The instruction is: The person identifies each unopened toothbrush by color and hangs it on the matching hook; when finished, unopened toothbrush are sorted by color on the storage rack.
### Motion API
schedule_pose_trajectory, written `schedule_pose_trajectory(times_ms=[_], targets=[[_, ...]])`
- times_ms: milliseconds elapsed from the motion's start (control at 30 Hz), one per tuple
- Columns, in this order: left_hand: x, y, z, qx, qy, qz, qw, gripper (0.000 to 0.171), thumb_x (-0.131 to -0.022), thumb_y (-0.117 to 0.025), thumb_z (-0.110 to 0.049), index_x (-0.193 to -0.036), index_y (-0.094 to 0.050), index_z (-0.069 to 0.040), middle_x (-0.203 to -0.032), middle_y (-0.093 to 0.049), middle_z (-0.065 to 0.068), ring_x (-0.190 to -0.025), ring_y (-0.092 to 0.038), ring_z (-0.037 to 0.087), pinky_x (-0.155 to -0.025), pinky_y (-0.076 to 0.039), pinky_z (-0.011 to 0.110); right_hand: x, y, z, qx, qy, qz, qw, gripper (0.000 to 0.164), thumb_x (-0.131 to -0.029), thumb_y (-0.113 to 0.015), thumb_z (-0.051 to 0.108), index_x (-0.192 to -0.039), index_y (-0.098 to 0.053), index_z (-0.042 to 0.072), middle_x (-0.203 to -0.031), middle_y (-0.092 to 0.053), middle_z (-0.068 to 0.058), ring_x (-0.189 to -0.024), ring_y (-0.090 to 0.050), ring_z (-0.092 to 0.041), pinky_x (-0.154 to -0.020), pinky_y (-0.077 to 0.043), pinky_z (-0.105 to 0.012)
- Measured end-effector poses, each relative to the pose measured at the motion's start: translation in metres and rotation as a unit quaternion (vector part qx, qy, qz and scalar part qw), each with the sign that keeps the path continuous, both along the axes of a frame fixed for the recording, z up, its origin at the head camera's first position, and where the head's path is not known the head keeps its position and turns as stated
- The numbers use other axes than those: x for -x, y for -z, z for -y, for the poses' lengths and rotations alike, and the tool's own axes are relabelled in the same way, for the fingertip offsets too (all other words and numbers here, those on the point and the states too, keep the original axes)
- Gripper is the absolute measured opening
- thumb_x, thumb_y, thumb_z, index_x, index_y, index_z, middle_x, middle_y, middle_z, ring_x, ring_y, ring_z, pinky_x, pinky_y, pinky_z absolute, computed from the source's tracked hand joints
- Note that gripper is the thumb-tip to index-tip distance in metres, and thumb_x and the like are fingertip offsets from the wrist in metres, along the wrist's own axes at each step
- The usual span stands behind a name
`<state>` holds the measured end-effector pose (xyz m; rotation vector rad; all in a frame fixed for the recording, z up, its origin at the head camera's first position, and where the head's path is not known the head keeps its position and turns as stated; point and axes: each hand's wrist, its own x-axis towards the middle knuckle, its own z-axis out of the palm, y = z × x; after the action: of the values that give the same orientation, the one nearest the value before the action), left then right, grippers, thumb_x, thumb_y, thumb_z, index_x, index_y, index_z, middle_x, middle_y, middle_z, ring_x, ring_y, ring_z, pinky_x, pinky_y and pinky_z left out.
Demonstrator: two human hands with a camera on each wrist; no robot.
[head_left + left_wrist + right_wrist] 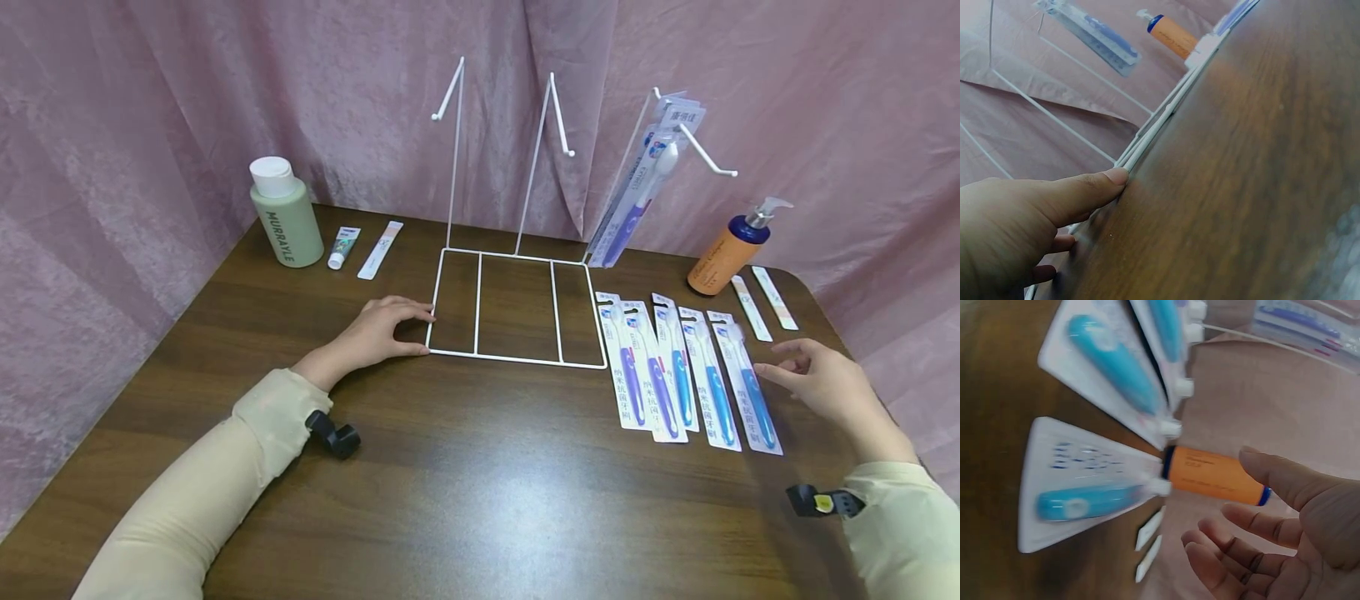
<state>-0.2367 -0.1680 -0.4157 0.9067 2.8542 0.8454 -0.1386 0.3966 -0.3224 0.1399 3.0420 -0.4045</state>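
My left hand (384,332) holds the front left corner of a white wire display rack (517,360), with the thumb (1100,187) against the wire. Packaged toothbrushes (648,196) with purple handles hang from the rack's right hook. Over the right side of the table, my right hand (821,379) hovers with loosely bent fingers and holds nothing. Nearest to it lies a packaged blue toothbrush (753,392), apart from the fingers. Several more packaged toothbrushes (660,375), blue and purple, lie in a row to its left.
At the back left stand a green bottle (288,221), a small toothpaste tube (343,247) and a narrow white packet (380,250). An orange pump bottle (727,254) is at the back right beside two narrow packets (774,298). A pink curtain (375,108) hangs behind the table (450,483).
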Motion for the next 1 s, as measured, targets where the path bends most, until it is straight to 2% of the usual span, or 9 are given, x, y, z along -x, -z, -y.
schedule_pose_trajectory(times_ms=[267, 400, 567, 867, 1000], targets=[[-0.001, 0.001, 0.001, -0.002, -0.002, -0.003, 1.0, 0.051, -0.081, -0.076, -0.036, -0.125, -0.064, -0.015, -0.143, -0.053, 0.004, -0.133, -0.043, 0.03, -0.11, -0.024, 0.056, 0.004, 0.018, -0.006, -0.006, 0.0, 0.074, 0.997, 0.069, -0.09, -0.061, 0.049, -0.122, -0.049, -0.012, -0.089, -0.064, -0.022, -0.072, -0.054, -0.023, -0.056, -0.039, -0.028], [-0.001, 0.001, 0.0, -0.001, -0.004, 0.002, 1.0, 0.051, -0.081, -0.076, -0.037, -0.126, -0.063, -0.015, -0.144, -0.052, 0.004, -0.133, -0.042, 0.03, -0.11, -0.023, 0.055, 0.007, 0.023, -0.007, -0.009, -0.004, 0.096, 0.995, 0.073, -0.087, -0.064, 0.05, -0.122, -0.048, -0.013, -0.091, -0.063, -0.024, -0.076, -0.056, -0.027, -0.06, -0.043, -0.032], [-0.001, 0.0, -0.001, 0.0, -0.002, 0.002, 1.0, 0.051, -0.081, -0.076, -0.037, -0.126, -0.063, -0.015, -0.144, -0.052, 0.003, -0.133, -0.042, 0.03, -0.109, -0.024, 0.055, 0.008, 0.027, -0.008, -0.014, -0.008, 0.107, 0.994, 0.079, -0.085, -0.067, 0.05, -0.122, -0.048, -0.017, -0.092, -0.063, -0.026, -0.078, -0.058, -0.029, -0.066, -0.047, -0.041], [0.0, 0.0, 0.0, -0.001, 0.0, -0.002, 1.0, 0.051, -0.081, -0.076, -0.036, -0.125, -0.064, -0.015, -0.144, -0.052, 0.003, -0.133, -0.043, 0.03, -0.109, -0.024, 0.055, 0.01, 0.03, -0.01, -0.022, -0.009, 0.117, 0.993, 0.077, -0.082, -0.072, 0.041, -0.121, -0.046, -0.02, -0.091, -0.063, -0.028, -0.078, -0.058, -0.031, -0.069, -0.047, -0.047], [0.0, 0.0, 0.0, -0.002, 0.0, -0.002, 1.0, 0.051, -0.081, -0.076, -0.036, -0.125, -0.063, -0.015, -0.144, -0.052, 0.004, -0.133, -0.042, 0.03, -0.109, -0.024, 0.056, 0.011, 0.03, -0.012, -0.016, -0.006, 0.128, 0.992, 0.079, -0.08, -0.073, 0.04, -0.121, -0.045, -0.021, -0.096, -0.062, -0.032, -0.083, -0.06, -0.037, -0.072, -0.047, -0.051]])
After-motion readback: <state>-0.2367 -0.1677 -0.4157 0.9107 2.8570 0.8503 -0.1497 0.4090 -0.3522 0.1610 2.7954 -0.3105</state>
